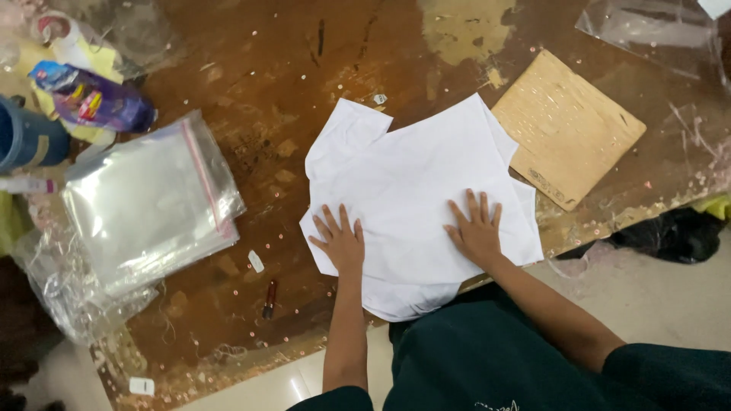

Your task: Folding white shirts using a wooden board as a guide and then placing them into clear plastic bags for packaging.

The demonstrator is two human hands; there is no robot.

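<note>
Fingers [335,222] flat atop white garment [411,190]

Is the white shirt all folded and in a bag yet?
Not yet. The shirt lies spread on the table, a sleeve still sticking out. The left hand and right hand press flat on it. The clear bags sit stacked to the left, and the board lies beside the shirt.

Count on table [251,84]: white garment [411,190], one. Cardboard square [567,129], one. Stack of clear plastic bags [148,202], one; exact bag number not countable. Loose clear bag [647,30], one. Purple packet [95,99], one. Blue cup [27,141], one. Hands flat on garment: two.
</note>
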